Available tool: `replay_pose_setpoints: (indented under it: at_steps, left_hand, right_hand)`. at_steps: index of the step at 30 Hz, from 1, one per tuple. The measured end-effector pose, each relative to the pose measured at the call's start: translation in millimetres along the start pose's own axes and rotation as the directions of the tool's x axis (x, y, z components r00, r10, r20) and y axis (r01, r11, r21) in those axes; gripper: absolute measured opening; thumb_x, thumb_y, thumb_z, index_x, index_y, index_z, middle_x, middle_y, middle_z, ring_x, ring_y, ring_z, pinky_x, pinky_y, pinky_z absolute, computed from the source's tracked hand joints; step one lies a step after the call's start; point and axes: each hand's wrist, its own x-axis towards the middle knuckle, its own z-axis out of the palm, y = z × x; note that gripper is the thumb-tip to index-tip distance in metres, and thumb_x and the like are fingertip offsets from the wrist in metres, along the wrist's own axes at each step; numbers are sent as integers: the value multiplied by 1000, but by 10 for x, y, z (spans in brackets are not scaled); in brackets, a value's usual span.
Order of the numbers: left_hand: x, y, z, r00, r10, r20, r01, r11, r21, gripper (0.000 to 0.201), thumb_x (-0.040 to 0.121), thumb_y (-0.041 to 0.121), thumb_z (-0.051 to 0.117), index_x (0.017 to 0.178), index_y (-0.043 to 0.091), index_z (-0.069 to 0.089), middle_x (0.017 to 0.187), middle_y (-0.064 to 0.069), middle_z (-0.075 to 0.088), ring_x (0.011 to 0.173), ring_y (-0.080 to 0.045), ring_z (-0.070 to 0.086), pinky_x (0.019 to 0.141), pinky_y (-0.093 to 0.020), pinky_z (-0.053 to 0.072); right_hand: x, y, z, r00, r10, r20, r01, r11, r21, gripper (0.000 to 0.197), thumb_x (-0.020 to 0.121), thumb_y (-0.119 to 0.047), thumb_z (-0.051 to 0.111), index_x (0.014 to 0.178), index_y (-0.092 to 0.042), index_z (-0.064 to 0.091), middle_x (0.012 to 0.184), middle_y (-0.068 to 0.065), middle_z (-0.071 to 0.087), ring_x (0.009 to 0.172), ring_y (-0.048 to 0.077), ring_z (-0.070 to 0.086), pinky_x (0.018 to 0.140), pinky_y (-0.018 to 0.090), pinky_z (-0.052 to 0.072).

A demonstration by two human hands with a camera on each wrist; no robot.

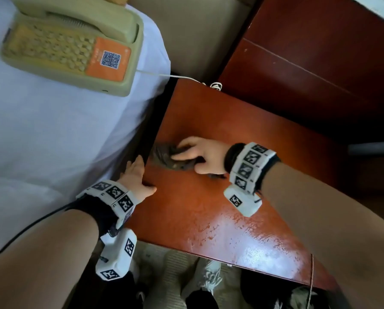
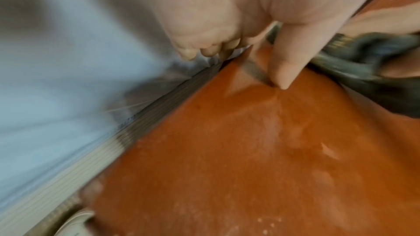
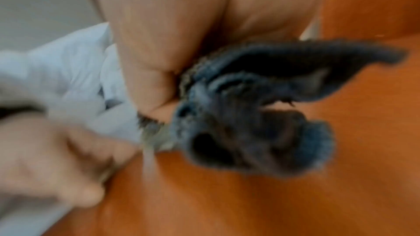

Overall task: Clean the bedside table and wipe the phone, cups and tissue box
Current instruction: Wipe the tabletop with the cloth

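Right hand point(image 1: 201, 156) clenched round dark grey cloth point(image 1: 164, 155), pressing it on the bedside table point(image 1: 220, 121) top near its left edge. Left hand point(image 1: 135, 175) released, fingers draped over that edge. Beige phone point(image 1: 73, 44) on white bedsheet point(image 1: 53, 130), far left

The right hand point(image 3: 159, 42) grips a dark grey cloth point(image 3: 250, 114) bunched against the orange-brown table point(image 3: 295, 204).

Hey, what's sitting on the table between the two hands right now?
Nothing: in the head view only bare tabletop shows between the left hand at the table's edge and the right hand gripping the grey cloth.
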Motion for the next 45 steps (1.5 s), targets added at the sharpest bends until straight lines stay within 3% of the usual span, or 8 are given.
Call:
replay_pose_setpoints:
  at_steps: [8,16,20,24,29,35,41,45]
  left_hand:
    - [-2,-18,-110,997,76,-28,-76,997,6,75,96,15,47,149,10,-5,158,-2,-7,146,-15,-7,117,-26,3]
    - [-136,-2,-215,995,65,-73,-71,995,-77,78,91,-5,44,148,11,-5,158,-6,-3,147,-19,2,116,-26,8]
    - [-221,211,-208,994,87,-69,-75,984,161,77,92,-5,39,147,11,-12,157,-4,-17,145,-19,-13,115,-25,-2]
    - [-191,352,-68,981,186,-64,-151,921,360,77,95,9,43,148,18,-13,155,-2,-23,144,-21,-18,118,-31,-5]
    - [-113,462,162,978,198,-71,-146,882,447,74,97,14,41,148,20,-11,155,-2,-25,144,-22,-20,119,-34,-4]
    - [-123,654,359,975,216,-54,-159,847,508,71,97,16,39,149,25,-8,154,-1,-28,143,-24,-22,120,-36,-4]
    - [-246,970,773,964,264,45,-237,763,602,67,99,21,36,148,29,-8,153,-3,-29,143,-26,-23,117,-38,-7]
    - [-221,1092,1016,960,270,71,-246,699,671,68,98,26,36,148,30,-12,152,-4,-32,142,-28,-25,117,-40,-9]
  right_hand:
    - [499,472,-573,658,577,-484,-405,813,418,59,89,-15,49,143,-27,32,145,1,27,120,18,44,100,15,28]
    - [-158,-226,451,995,20,-94,-39,978,-204,72,85,-9,53,144,-36,25,154,1,9,129,24,33,101,22,28]
    - [-799,-391,862,929,-171,329,203,977,-65,55,85,-1,51,135,-25,49,146,6,35,124,26,45,101,26,35]
    - [-1135,-13,570,986,140,-94,-115,966,231,57,84,1,50,134,-25,47,139,2,38,120,15,43,97,11,28]
    - [-972,624,330,611,703,-364,-605,711,358,63,87,-10,46,143,-32,28,141,6,24,120,31,42,102,31,38]
    - [-1332,75,1214,959,230,-163,-234,972,-6,73,86,-4,48,144,-40,21,154,-6,7,132,24,27,98,22,31]
    - [-2012,152,1571,997,9,-78,3,989,145,53,86,-7,53,130,-36,50,143,-3,38,121,18,45,88,17,41]
    - [-2227,847,1247,680,369,-633,-222,927,302,56,75,-19,44,130,-23,53,126,15,49,111,32,54,90,26,45]
